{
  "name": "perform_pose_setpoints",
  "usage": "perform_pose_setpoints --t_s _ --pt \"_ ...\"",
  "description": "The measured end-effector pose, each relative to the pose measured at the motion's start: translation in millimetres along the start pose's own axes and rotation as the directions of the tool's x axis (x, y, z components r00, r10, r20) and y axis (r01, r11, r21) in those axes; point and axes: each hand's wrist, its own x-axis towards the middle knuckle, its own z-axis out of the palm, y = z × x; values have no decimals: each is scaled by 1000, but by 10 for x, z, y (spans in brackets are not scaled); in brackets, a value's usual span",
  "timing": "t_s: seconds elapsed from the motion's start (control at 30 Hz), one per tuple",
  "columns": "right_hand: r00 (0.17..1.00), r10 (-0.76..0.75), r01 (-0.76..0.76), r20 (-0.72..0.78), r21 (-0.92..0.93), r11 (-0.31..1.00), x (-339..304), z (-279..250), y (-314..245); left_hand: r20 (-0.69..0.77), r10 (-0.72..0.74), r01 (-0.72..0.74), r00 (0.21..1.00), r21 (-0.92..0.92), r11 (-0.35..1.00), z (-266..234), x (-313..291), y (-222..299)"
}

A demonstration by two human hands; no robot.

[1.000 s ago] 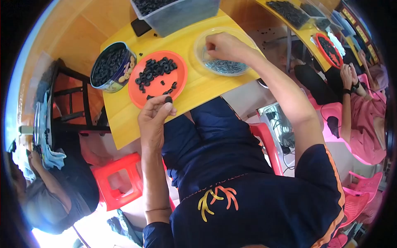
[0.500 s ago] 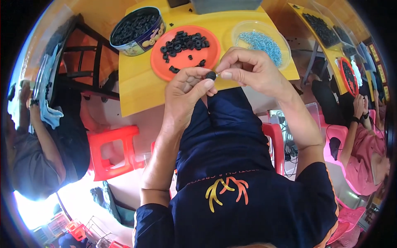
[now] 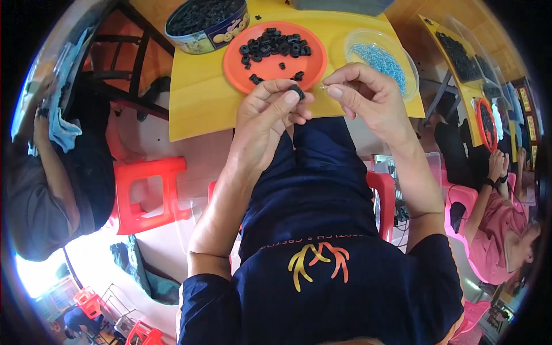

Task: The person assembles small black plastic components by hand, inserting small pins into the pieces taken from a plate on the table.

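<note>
Between the thumb and fingers of my left hand (image 3: 270, 112) is a small black ring-shaped part (image 3: 297, 91). My right hand (image 3: 368, 95) pinches a tiny shiny metal piece (image 3: 322, 87), too small to tell its kind, a short gap to the right of the black part. Both hands hover over the table's near edge. Just beyond them lies an orange plate (image 3: 236, 66) with a heap of black ring-shaped parts (image 3: 276, 45) and several loose ones. Beyond my right hand stands a clear round tub (image 3: 352, 38) of small bluish-silver pieces (image 3: 382, 64).
A round tin (image 3: 208, 40) full of black parts stands at the table's far left. A grey bin (image 3: 344, 6) sits at the back of the yellow table (image 3: 198, 106). Seated people flank me, one (image 3: 52, 184) left, another (image 3: 494, 230) right. A red stool (image 3: 152, 192) is at left.
My hands have drawn apart. The metal piece has come away from the black part and is now a little to its right. The view has shifted slightly.
</note>
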Motion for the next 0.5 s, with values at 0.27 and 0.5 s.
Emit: perform_pose_setpoints --t_s 0.27,0.5 --pt "997 -52 54 -65 25 998 -81 316 58 -20 -35 26 999 -343 939 -67 10 -106" --pt "997 -3 9 -71 75 997 -67 365 35 6 -6 8 1000 -243 970 -17 -23 -138"
